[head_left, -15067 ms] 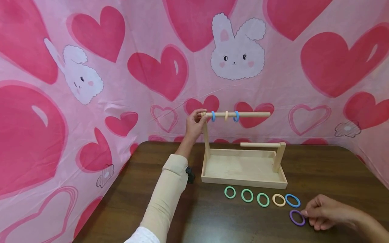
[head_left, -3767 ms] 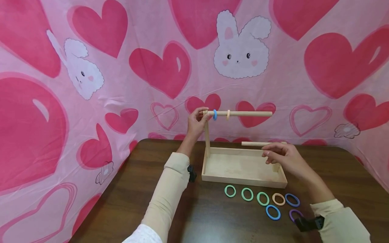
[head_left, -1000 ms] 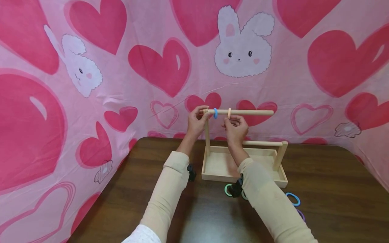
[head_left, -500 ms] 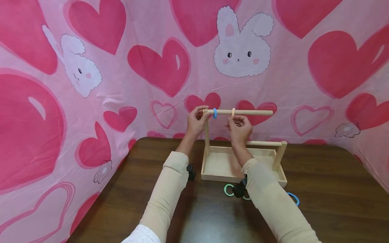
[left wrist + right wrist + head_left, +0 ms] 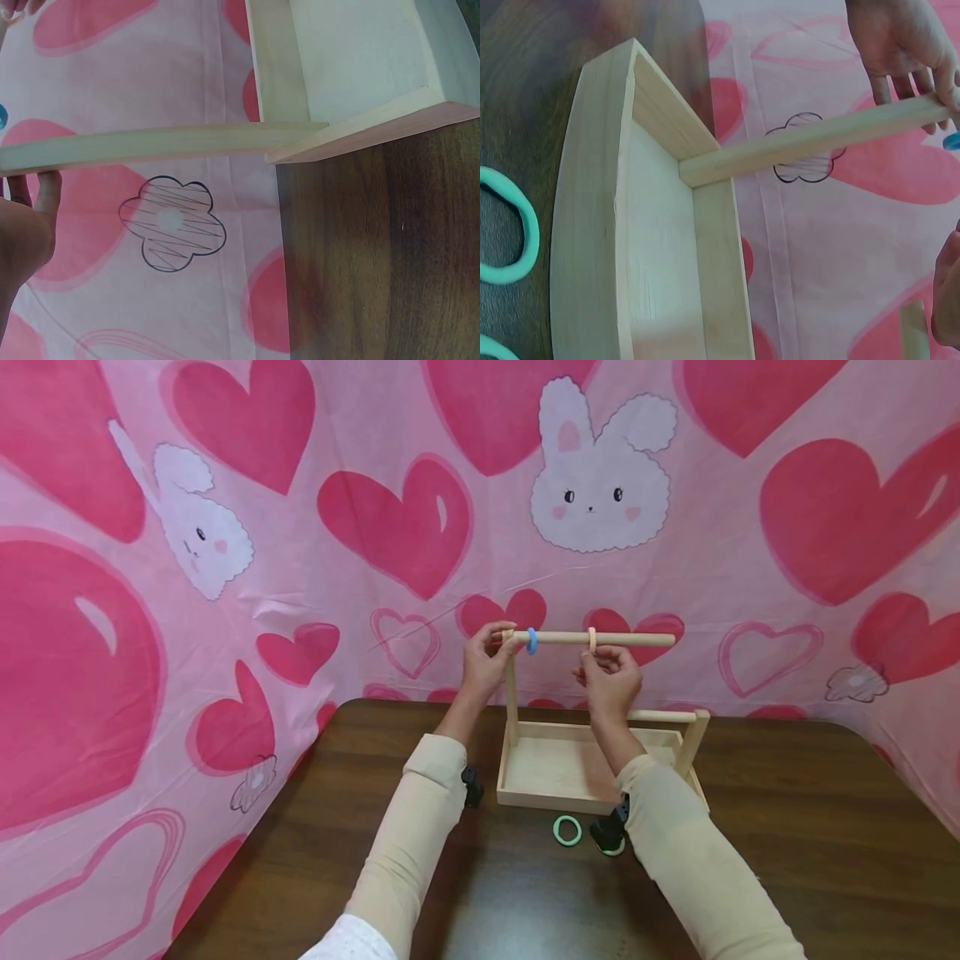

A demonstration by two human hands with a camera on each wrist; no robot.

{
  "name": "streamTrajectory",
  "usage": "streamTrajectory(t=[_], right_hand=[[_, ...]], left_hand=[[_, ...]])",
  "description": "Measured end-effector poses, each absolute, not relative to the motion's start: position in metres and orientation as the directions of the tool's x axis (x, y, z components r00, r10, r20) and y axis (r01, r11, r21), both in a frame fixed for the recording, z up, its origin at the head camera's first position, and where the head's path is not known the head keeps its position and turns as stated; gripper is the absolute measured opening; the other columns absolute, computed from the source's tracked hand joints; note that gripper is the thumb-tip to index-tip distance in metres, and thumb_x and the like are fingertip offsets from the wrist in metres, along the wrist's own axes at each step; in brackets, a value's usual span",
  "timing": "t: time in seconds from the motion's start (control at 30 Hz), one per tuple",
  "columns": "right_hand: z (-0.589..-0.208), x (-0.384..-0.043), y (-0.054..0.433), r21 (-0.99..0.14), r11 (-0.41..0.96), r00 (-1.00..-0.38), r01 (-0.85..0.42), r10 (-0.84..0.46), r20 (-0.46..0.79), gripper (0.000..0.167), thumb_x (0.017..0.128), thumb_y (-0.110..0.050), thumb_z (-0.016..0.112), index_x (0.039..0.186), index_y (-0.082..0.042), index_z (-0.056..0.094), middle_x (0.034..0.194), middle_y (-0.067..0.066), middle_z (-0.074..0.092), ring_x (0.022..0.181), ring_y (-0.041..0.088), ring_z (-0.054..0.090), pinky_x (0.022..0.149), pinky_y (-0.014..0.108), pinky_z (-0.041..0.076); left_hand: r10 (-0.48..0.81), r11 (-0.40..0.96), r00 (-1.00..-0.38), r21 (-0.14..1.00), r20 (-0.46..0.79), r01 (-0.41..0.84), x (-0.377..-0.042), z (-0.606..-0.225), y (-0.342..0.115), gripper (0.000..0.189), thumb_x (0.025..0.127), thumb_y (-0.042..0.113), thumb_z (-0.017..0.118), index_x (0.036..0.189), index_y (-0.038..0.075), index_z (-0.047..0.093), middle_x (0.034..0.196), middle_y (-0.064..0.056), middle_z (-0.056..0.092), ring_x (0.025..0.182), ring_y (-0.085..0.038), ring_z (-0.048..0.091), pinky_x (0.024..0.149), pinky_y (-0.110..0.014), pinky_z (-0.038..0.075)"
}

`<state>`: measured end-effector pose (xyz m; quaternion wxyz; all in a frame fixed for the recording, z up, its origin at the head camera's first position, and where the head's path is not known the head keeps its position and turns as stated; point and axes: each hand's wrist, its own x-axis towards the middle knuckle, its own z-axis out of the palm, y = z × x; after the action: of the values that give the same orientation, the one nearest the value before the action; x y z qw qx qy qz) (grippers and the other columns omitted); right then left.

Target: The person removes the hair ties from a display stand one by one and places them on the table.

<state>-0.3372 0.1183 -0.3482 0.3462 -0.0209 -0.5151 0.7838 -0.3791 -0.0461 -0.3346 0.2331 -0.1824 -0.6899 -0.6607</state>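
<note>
A pale wooden stand has an upper rod on a tall post and a shallow tray below. My left hand grips the post's top at the rod's left end. Close to it, a blue ring hangs on the rod. Farther right, my right hand pinches a peach ring from below, the rod still running through it. In the right wrist view, the left hand holds the post and only an edge of the right hand shows.
A lower rod on a short post stands behind my right forearm. On the brown table, a green ring lies in front of the tray. Another green ring is partly hidden by the right wrist camera.
A second blue ring left the rod and lay on the table by 3.8 s ago. My right hand rose to the peach ring and slid it rightward along the rod. The left hand stayed put.
</note>
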Motion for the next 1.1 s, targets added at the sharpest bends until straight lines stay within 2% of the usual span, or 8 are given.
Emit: streamTrajectory(t=[0.47, 0.87, 1.1], right_hand=[[-0.345, -0.335, 0.135, -0.812, -0.241, -0.747, -0.531, 0.587, 0.314, 0.022, 0.086, 0.009, 0.071, 0.082, -0.008, 0.058, 0.062, -0.011, 0.068, 0.047, 0.002, 0.065, 0.050, 0.018, 0.055], [-0.345, -0.333, 0.147, -0.809, -0.250, -0.742, -0.533, 0.598, 0.303, 0.019, 0.086, 0.008, 0.071, 0.082, -0.007, 0.060, 0.061, -0.011, 0.067, 0.048, 0.002, 0.065, 0.051, 0.017, 0.055], [-0.346, -0.332, 0.155, -0.805, -0.238, -0.725, -0.543, 0.616, 0.308, 0.022, 0.086, 0.006, 0.071, 0.080, -0.013, 0.063, 0.062, -0.011, 0.068, 0.048, 0.003, 0.065, 0.052, 0.018, 0.056]], left_hand=[[-0.045, 0.082, -0.824, 0.824, 0.565, 0.561, -0.380, -0.335, -0.048, 0.025, 0.094, 0.004, 0.069, 0.118, -0.003, 0.067, 0.110, -0.031, 0.071, 0.077, -0.005, 0.062, 0.073, -0.017, 0.053], [-0.039, 0.068, -0.830, 0.830, 0.556, 0.553, -0.379, -0.335, -0.047, 0.025, 0.095, 0.006, 0.069, 0.119, -0.003, 0.067, 0.110, -0.032, 0.070, 0.078, -0.005, 0.062, 0.074, -0.018, 0.054], [-0.052, 0.070, -0.816, 0.817, 0.575, 0.572, -0.381, -0.336, -0.047, 0.025, 0.093, 0.002, 0.070, 0.117, -0.005, 0.067, 0.109, -0.033, 0.070, 0.080, -0.006, 0.062, 0.074, -0.016, 0.052]])
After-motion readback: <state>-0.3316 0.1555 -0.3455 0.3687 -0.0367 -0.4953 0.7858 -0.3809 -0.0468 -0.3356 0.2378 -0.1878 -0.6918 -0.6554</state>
